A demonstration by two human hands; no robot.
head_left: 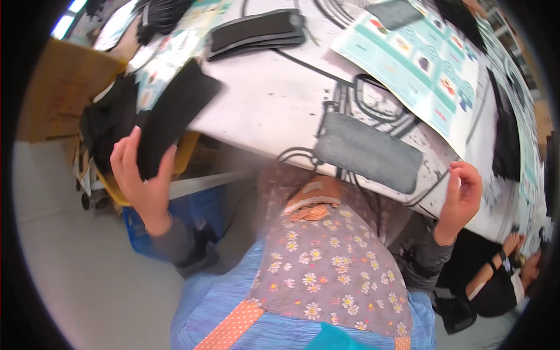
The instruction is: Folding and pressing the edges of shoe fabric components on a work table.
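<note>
My left hand [143, 184] is closed on a flat black fabric piece [179, 108], raised at the table's left edge with the thumb on one side and the fingers on the other. My right hand [458, 198] is held up by the front edge, its fingers curled in toward the thumb. Nothing shows between them. Between my hands, nearer the right one, a grey oblong pad [367, 151] with rounded corners lies flat on the table. Beyond it is a stack of dark, grey-edged pads [256, 34].
Printed sheets [408, 64] cover part of the white, black-patterned table [262, 105]; another grey pad [395, 13] lies on them. Black straps [506, 128] rest at the right. Left are a cardboard box [70, 87] and a blue crate [201, 213]. Another person [487, 268] sits at right.
</note>
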